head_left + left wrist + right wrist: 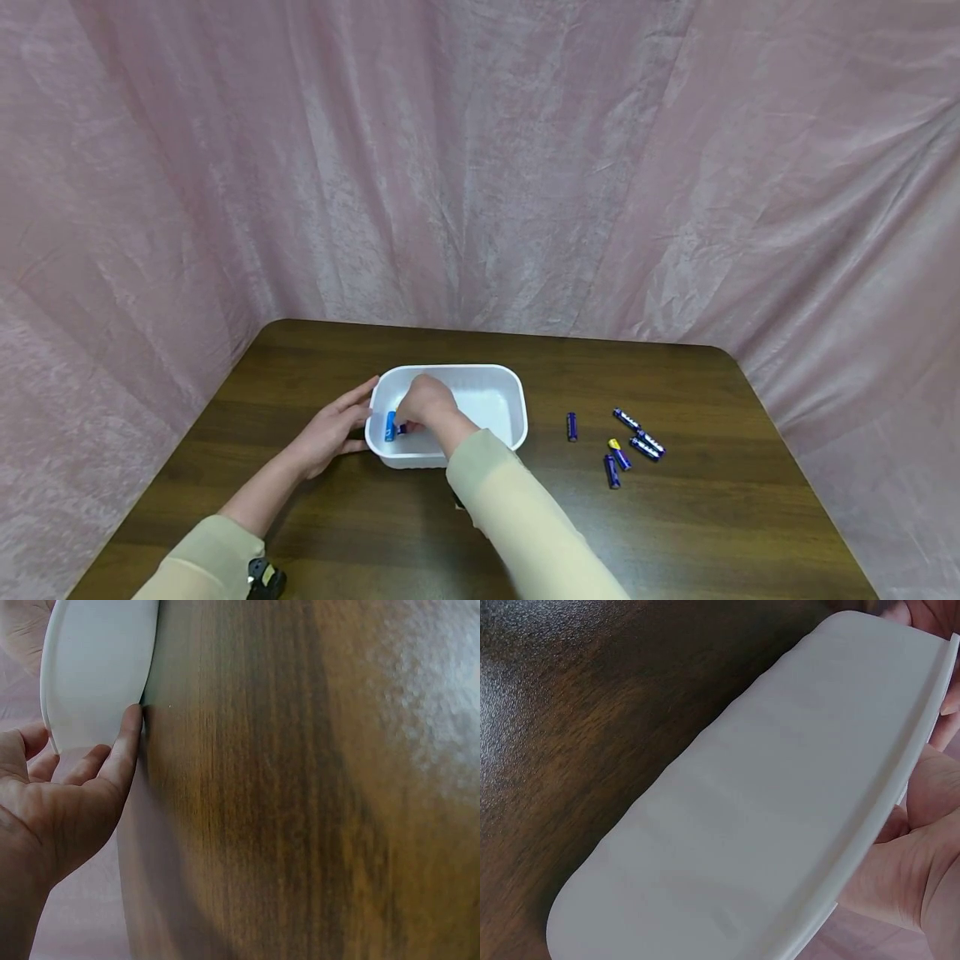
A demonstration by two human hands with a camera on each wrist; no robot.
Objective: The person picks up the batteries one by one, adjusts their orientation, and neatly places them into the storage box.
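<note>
A white plastic tray (450, 368) stands on the dark wooden table (675, 533). My left hand (333, 429) lies beside it, its straight fingers touching the tray's left wall (97, 667); the left wrist view shows the fingertips (131, 724) against the rim. My right hand (423, 404) reaches down into the tray with curled fingers, pinching a dark blue battery (402, 429) whose end shows at the fingertips. A light blue battery (389, 425) lies in the tray just left of it. In the right wrist view the tray's outer wall (742, 810) hides the inside, with only my right hand's palm (922, 862) showing behind the rim.
Several dark blue batteries (619, 454) lie loose on the table right of the tray, one (572, 426) nearer to it. Pink cloth (480, 167) hangs behind and on both sides of the table. A black wrist camera (264, 579) sits on my left sleeve.
</note>
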